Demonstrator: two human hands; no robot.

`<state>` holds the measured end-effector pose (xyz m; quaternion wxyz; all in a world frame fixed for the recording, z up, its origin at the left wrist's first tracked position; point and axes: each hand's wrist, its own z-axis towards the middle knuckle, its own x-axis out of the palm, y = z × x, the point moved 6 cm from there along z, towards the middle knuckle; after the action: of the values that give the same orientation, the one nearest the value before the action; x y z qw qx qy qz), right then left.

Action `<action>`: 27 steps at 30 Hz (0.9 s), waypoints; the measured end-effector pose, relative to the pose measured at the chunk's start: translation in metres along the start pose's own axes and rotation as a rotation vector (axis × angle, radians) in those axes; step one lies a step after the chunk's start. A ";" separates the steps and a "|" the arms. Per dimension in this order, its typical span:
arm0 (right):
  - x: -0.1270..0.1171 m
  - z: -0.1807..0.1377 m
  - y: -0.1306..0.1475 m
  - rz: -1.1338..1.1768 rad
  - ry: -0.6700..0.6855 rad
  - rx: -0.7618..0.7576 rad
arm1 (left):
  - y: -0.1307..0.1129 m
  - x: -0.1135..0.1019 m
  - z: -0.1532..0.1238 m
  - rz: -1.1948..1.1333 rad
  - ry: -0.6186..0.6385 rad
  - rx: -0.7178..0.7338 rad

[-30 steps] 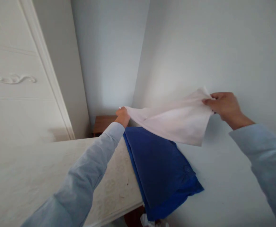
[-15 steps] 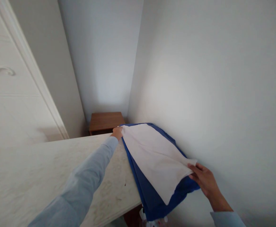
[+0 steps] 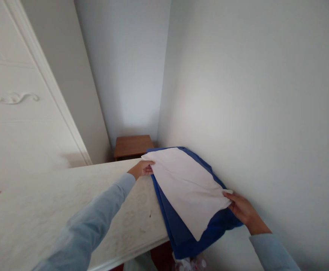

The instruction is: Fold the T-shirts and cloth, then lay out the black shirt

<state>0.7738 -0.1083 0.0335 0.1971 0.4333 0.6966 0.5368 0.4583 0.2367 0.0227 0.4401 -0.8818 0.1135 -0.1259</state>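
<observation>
A pale pinkish-white cloth (image 3: pixel 182 180) lies spread over folded blue fabric (image 3: pixel 178 229) at the right end of a white, faintly stained surface. My left hand (image 3: pixel 145 168) is closed on the cloth's left edge, a little below its far corner, thumb on top. Its fingertips are partly hidden by the cloth. At the near right, my right hand (image 3: pixel 241 207) grips the opposite edge between thumb and fingers. Shallow wrinkles run across the cloth between the two hands. Its near corner points down toward me over the blue fabric.
The white surface (image 3: pixel 110 210) stretches to the left, with a dark spot at its far left. A brown wooden cabinet (image 3: pixel 133 145) stands in the corner. A bare wall (image 3: pixel 251 94) rises close on the right, a white carved door (image 3: pixel 26 90) on the left. Clear plastic (image 3: pixel 189 263) shows below.
My left hand has slid from the cloth's far left corner a little nearer along its edge. My right hand keeps its grip with a small shift. The view has turned slightly left.
</observation>
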 end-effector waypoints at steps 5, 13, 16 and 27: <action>-0.023 -0.026 -0.020 0.101 -0.106 -0.031 | 0.004 0.010 -0.002 -0.043 -0.069 0.046; -0.028 -0.062 -0.068 0.210 -0.129 0.013 | 0.005 0.011 -0.015 -0.038 -0.071 -0.037; -0.024 -0.057 -0.037 0.175 -0.085 -0.011 | 0.011 0.011 -0.035 -0.042 0.024 -0.071; -0.003 -0.029 -0.009 -0.218 0.218 0.377 | 0.109 0.060 -0.125 0.097 0.405 -0.099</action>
<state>0.7509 -0.1280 0.0341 0.0932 0.3246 0.8442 0.4163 0.4652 0.0603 0.0154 0.3700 -0.8525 0.2482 -0.2735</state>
